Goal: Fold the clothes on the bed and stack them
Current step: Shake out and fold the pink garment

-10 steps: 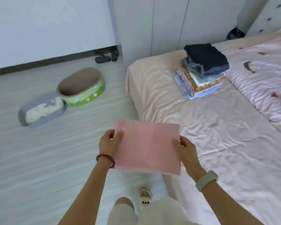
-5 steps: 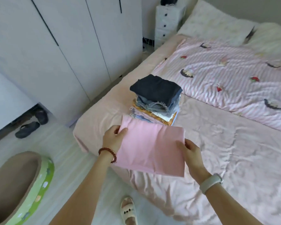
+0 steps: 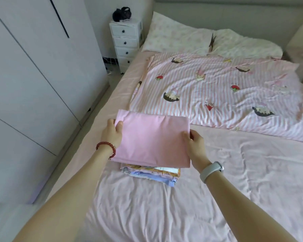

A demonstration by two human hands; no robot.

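A: How many hands were there?

B: Two. The left hand [image 3: 112,135] pinched the left edge of one folded pink cloth [image 3: 152,140], thumb on top. The right hand [image 3: 194,145] gripped its right edge the same way.

A: What was the cloth like?

B: Soft, smooth and shaped like a rectangle. It was right over one stack of folded clothes [image 3: 152,174]. I could not tell if it was touching. Only the thin, colored edges peeked out at 6 o'clock of it.

A: Where was the stack?

B: On the bed [image 3: 164,206], on a wrinkly pink sheet. One striped blanket [image 3: 226,95] with little pictures lay at 1 o'clock. Two puffy pillows [image 3: 178,39] were far back. One white, boxy drawer chest [image 3: 126,42] with four drawers stood at 11 o'clock.
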